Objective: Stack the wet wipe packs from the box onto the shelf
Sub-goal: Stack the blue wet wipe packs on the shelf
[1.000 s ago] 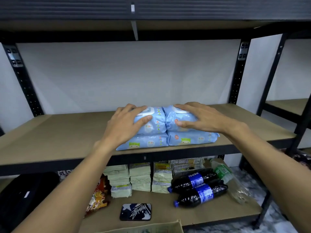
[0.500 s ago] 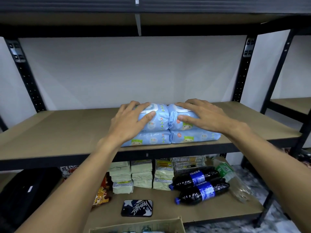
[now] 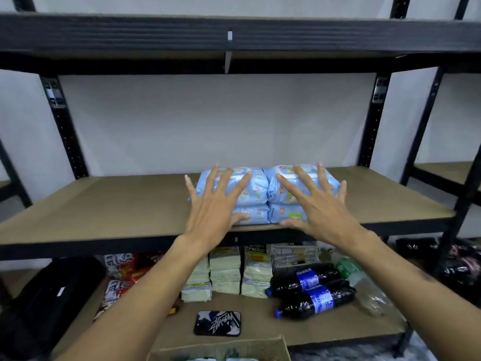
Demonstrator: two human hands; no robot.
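Observation:
Light blue wet wipe packs sit on the brown middle shelf (image 3: 117,204) in two side-by-side stacks, each two packs high: a left stack (image 3: 256,190) and a right stack (image 3: 283,190). My left hand (image 3: 216,204) is in front of the left stack with its fingers spread wide and nothing in it. My right hand (image 3: 315,204) is spread the same way in front of the right stack. Whether the palms still touch the packs I cannot tell. The top rim of the cardboard box (image 3: 221,347) shows at the bottom edge.
On the lower shelf lie two dark cola bottles (image 3: 312,290), a clear green-labelled bottle (image 3: 364,287), stacked pale cracker packs (image 3: 226,272), red snack bags (image 3: 122,272), a phone (image 3: 217,323) and a black bag (image 3: 46,300). A black beam (image 3: 234,35) runs overhead. Another rack (image 3: 447,173) stands right.
Both hands have lifted off the tops of the packs and drawn back toward me with fingers spread. The head camera has tilted, so the shelf sits lower in view.

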